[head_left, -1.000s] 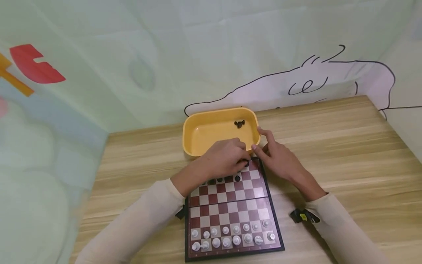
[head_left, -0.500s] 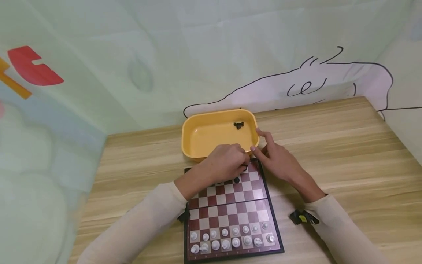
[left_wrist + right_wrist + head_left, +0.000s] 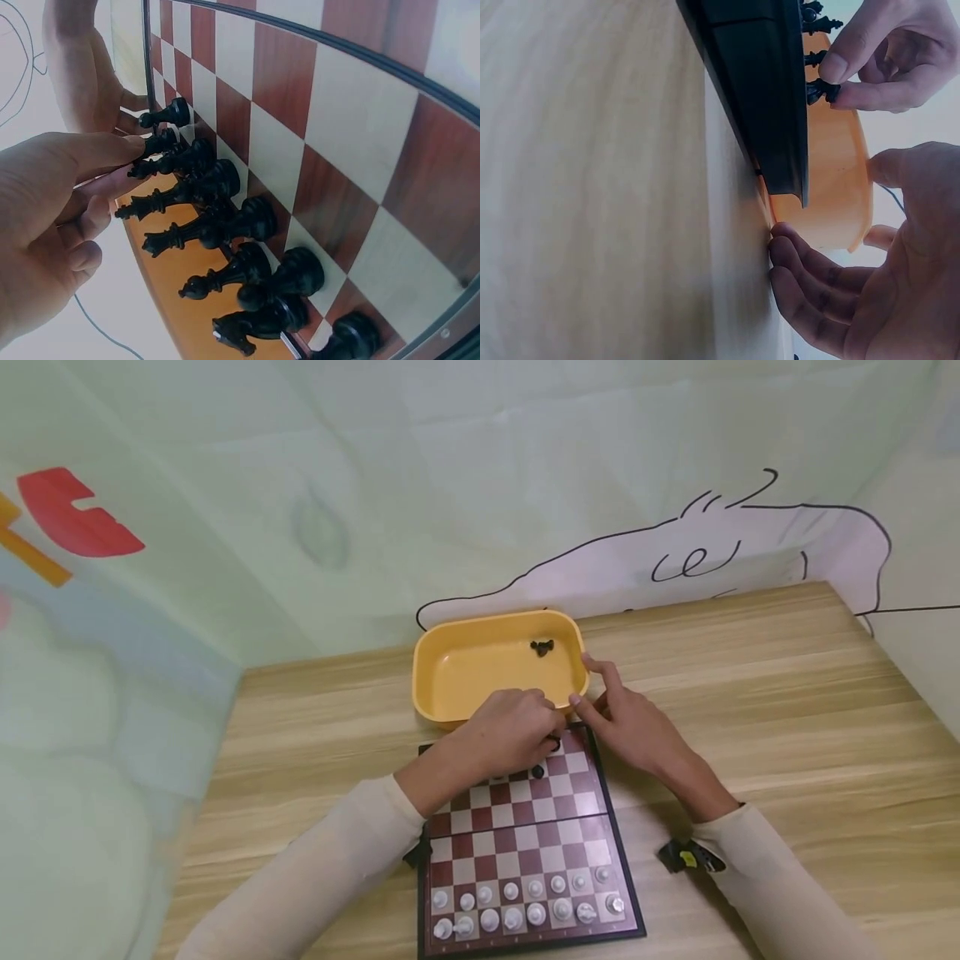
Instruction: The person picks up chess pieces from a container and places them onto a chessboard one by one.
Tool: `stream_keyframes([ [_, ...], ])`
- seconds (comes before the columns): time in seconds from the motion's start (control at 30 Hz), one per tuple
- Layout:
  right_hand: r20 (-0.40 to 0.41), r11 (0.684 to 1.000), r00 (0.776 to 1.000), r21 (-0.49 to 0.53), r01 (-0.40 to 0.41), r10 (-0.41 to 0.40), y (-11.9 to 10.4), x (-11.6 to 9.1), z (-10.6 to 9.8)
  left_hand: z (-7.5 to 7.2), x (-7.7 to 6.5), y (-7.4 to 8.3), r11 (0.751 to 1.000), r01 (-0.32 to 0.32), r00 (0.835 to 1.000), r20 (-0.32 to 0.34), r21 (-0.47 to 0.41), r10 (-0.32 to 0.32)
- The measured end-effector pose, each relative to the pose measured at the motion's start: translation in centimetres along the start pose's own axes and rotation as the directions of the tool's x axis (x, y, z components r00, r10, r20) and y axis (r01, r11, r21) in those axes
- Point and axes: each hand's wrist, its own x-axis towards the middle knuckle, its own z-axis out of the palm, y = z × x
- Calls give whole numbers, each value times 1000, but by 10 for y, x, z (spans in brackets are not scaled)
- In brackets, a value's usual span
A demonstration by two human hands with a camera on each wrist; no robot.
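My left hand reaches over the far edge of a chessboard. Its thumb and forefinger pinch a small black chess piece at the far right corner; the fingers partly hide the piece. In the left wrist view, black pieces, among them a knight and a pawn, stand along that side. Another black pawn shows beside the hand in the head view. My right hand touches the right end of a yellow tub with spread thumb and forefinger; its other fingers bend loosely low beside the tub.
Inside the tub lie a few black pieces near its far right corner. Two rows of white pieces stand on the board's near side. A wood-grain table lies under everything, with a printed wall cloth behind it.
The left hand has shifted slightly toward the near side and its grip stays at the board's far right corner. The right hand stays at the tub, and the white pieces stand as before.
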Motion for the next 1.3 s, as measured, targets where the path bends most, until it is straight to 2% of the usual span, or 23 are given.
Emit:
stream_keyframes([
  [0.2, -4, 1000, 1000, 4, -7, 7, 0, -1, 0, -7, 0, -1, 1000, 13, 1000, 6, -22, -13],
  [0.43, 3, 1000, 1000, -7, -14, 14, 0, 1, -1, -27, 4, -15, 996, 39, 994, -102, -83, -47],
  [0.67, 6, 1000, 1000, 4, -28, 28, 1, -1, -2, -41, 25, -44, 974, 144, 987, -40, -175, -153],
  [0.87, 6, 999, 999, 3, -32, 32, 1, 0, -2, -40, 39, -70, 971, 155, 984, -56, -179, -168],
  [1.1, 12, 999, 999, 6, -38, 38, 0, 0, -1, -33, 49, -94, 932, 231, 969, -22, -279, -247],
  [1.3, 3, 999, 999, 5, -43, 43, 0, -1, -3, -25, 61, -106, 907, 296, 949, -15, -300, -315],
])
